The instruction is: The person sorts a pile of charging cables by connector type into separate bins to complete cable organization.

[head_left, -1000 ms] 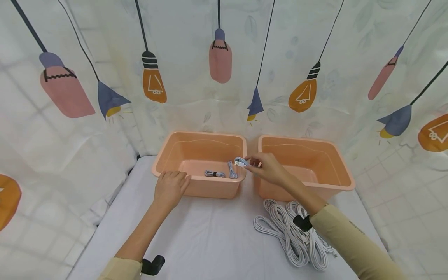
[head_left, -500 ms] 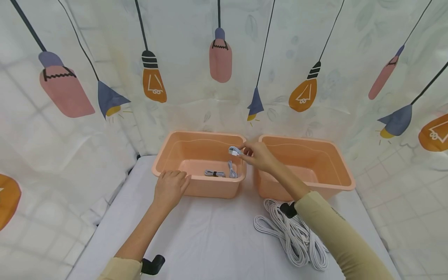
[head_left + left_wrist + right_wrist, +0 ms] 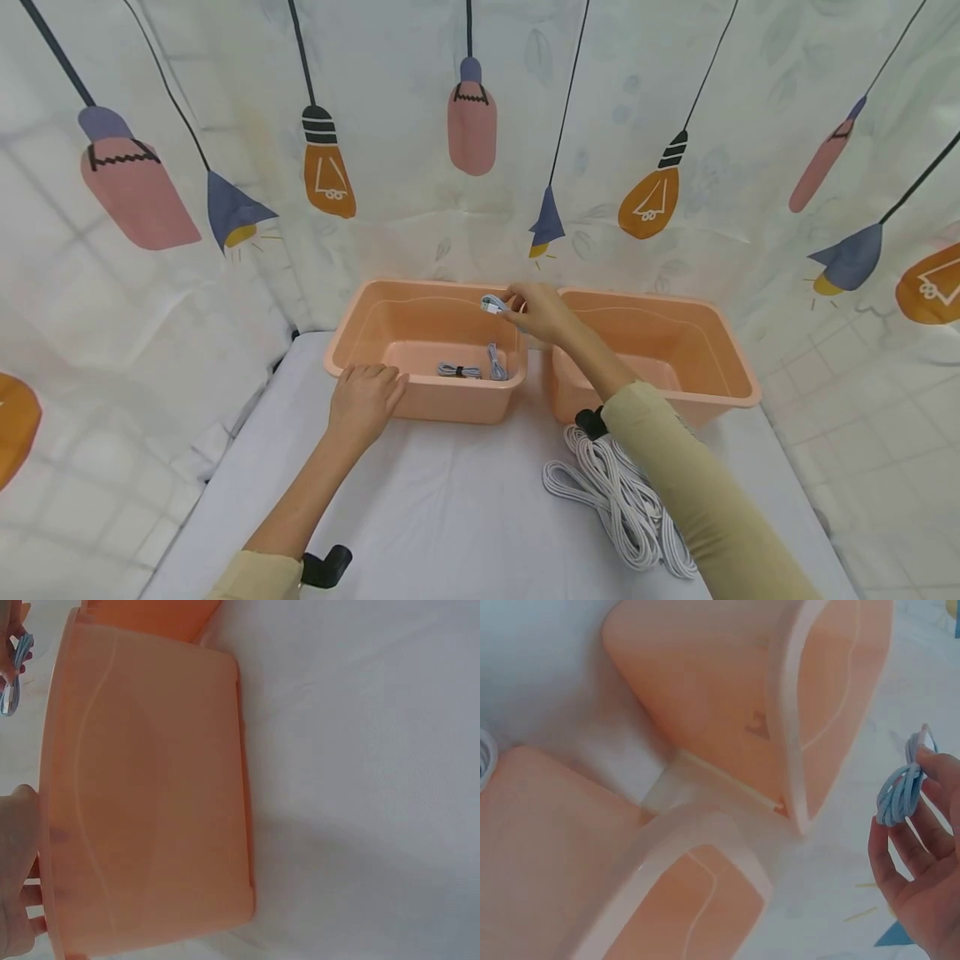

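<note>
Evidently midway through handling small cables, a person holds a light-blue USB cable bundle [image 3: 493, 304] above the rim of a peach plastic bin [image 3: 450, 404], towards its far right corner as the head view has it. The right hand [image 3: 542, 312] pinches the bundle between thumb and fingertips, with the white plug showing; in the right wrist view the coil is clear of both rims. The left hand [image 3: 366, 404] grips the bin's near rim, fingers bent over the edge, though their tips are hidden in the head view.

Progress looks partial: two bundles are already down on the bin's floor, a grey cable bundle with a black tie [image 3: 458, 371] near the front wall and a paler cable bundle [image 3: 497, 363] just beside it, towards the right end. The pinched third is not yet set down. Thick white cable coils [image 3: 611, 492] lie outside the bin, in front and to its right, on the white cloth [image 3: 450, 517]; whether they belong to the same work cannot be told. A matching second bin [image 3: 652, 325] stands to the right of the first.
</note>
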Motion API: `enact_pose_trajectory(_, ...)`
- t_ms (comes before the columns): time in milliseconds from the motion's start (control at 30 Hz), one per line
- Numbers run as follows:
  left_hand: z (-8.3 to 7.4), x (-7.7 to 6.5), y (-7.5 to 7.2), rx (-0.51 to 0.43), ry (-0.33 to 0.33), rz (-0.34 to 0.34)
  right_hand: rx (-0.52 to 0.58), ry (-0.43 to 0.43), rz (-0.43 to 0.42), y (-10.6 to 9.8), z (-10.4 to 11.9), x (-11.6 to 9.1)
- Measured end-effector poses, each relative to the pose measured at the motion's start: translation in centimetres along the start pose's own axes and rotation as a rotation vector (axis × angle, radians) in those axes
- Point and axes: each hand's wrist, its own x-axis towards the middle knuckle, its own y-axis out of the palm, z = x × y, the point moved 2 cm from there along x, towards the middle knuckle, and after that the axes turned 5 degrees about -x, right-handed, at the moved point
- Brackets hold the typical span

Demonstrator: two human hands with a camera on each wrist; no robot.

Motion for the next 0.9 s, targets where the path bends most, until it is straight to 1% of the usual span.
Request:
enact_pose_trajectory(167,0.1,0.1,0.1,0.010,0.011,-0.005,-0.013,0.042,0.015,0.0,0.5,0.9)
enact_pose_trajectory(333,0.2,0.1,0.2,0.019,0.018,-0.015,-0.014,0.065,-0.015,-0.1,0.8,1.9)
enact_pose_trajectory(500,0.2,0.1,0.1,0.016,0.011,-0.008,-0.010,0.087,-0.037,-0.3,0.8,2.8)
enact_pose_trajectory(667,0.2,0.0,0.2,0.011,0.009,-0.007,0.040,0.092,-0.073,-0.4,0.6,2.8)
enact_pose_trajectory(800,0.3,-0.1,0.3,0.014,0.032,-0.032,0.046,0.068,-0.096,-0.2,0.1,2.6)
enact_pose_trajectory(900,0.5,-0.2,0.4,0.020,0.054,-0.059,0.044,0.060,-0.096,-0.1,-0.5,2.2)
